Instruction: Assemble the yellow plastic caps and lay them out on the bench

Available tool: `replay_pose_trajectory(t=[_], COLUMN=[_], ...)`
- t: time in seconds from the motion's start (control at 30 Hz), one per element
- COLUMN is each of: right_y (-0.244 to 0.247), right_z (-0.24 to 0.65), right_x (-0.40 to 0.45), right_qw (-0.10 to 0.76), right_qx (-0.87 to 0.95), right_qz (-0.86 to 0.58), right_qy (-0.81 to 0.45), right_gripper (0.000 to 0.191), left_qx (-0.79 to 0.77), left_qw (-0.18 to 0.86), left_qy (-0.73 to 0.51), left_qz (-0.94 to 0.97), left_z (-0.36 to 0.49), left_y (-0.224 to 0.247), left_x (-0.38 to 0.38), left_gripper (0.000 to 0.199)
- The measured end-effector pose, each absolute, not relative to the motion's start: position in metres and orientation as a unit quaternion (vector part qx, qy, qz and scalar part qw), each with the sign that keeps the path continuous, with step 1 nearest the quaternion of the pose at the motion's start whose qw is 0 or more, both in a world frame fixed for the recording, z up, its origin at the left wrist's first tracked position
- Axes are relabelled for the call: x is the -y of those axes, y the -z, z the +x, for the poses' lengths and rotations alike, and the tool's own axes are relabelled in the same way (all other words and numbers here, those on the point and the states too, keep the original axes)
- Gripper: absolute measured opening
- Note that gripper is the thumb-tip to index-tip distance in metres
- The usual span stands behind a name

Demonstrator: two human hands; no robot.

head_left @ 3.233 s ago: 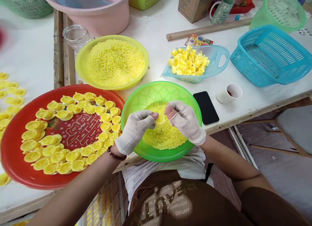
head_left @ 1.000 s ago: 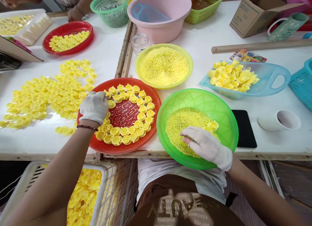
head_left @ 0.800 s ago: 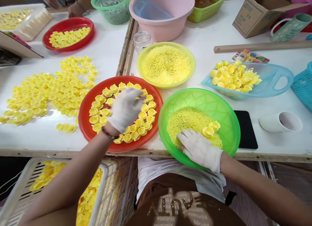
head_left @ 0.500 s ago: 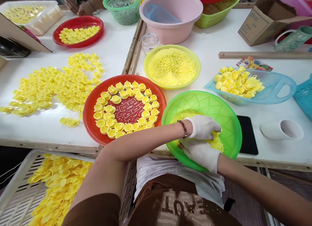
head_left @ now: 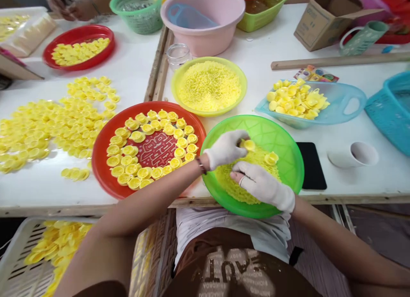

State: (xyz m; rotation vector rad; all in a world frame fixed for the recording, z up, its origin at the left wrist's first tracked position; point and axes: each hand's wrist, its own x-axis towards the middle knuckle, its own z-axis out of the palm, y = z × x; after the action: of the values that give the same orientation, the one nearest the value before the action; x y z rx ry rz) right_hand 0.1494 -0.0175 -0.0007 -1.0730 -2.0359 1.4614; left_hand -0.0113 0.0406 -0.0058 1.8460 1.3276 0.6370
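My left hand (head_left: 226, 149), in a white glove, is over the green bowl (head_left: 290, 160), its fingertips closed on a small round yellow plastic cap (head_left: 249, 146). My right hand (head_left: 264, 187), also gloved, with a bare thumb tip showing, curls low over the yellow granules (head_left: 235, 190) in the same bowl. Its fingers are drawn together, and what is in them is hidden. A second yellow cap (head_left: 271, 158) lies on the bowl's right side. Left of the bowl, a red tray (head_left: 104, 169) carries rings of similar filled caps.
Behind stand a yellow bowl (head_left: 245, 85) of granules, a glass jar (head_left: 178, 54) and a pink basin (head_left: 205, 39). A blue scoop (head_left: 339, 103) with yellow pieces, a dark flat pad (head_left: 310, 165) and a white cup (head_left: 344, 155) are rightward. Loose caps (head_left: 67, 122) spread left; another person's hands (head_left: 77, 10) show far left.
My left hand has drawn back leftward, apart from my right hand, with a cap at its fingertips. A second cap now shows in the green bowl. The view has shifted to the right.
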Motion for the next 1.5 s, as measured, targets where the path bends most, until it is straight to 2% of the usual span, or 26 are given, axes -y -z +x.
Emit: replay_pose_trajectory(t=[0.13,0.27,0.4,0.63,0.87,1.17,1.37,1.43,1.5], right_y=[-0.017,-0.023,-0.018,-0.012,-0.014,-0.009,-0.015,-0.015,-0.012], right_z=[0.157,0.15,0.14,0.143,0.146,0.147,0.16,0.17,0.18], right_x=[0.003,-0.009,-0.013,-0.014,-0.01,-0.011,-0.014,-0.012,-0.008], right_qw=[0.346,0.49,0.554,0.558,0.547,0.544,0.545,0.523,0.464], right_qx=[0.506,0.418,0.428,0.431,0.453,0.458,0.433,0.469,0.546], right_qz=[-0.399,-0.387,-0.373,-0.386,-0.385,-0.389,-0.412,-0.429,-0.452], right_qy=[-0.682,-0.66,-0.609,-0.595,-0.589,-0.585,-0.588,-0.568,-0.531], right_gripper=[0.035,0.043,0.041,0.04,0.04,0.038,0.038,0.035,0.033], left_qx=[-0.511,-0.441,-0.422,-0.435,-0.407,-0.417,-0.434,-0.439,-0.443], left_qw=[0.54,0.687,0.7,0.682,0.741,0.754,0.768,0.763,0.753], left_qy=[-0.3,-0.279,-0.274,-0.26,-0.262,-0.25,-0.268,-0.291,-0.32], left_qz=[0.598,0.506,0.506,0.527,0.466,0.441,0.388,0.375,0.367], left_z=[-0.03,-0.024,-0.014,-0.012,-0.012,-0.01,-0.014,-0.017,-0.019], left_y=[0.005,0.004,0.002,0.005,0.005,-0.003,-0.002,0.0,0.001], left_x=[-0.026,-0.006,0.001,0.002,0.001,0.001,0.004,0.005,0.006], left_gripper=[0.038,0.04,0.036,0.034,0.039,0.037,0.057,0.058,0.054])
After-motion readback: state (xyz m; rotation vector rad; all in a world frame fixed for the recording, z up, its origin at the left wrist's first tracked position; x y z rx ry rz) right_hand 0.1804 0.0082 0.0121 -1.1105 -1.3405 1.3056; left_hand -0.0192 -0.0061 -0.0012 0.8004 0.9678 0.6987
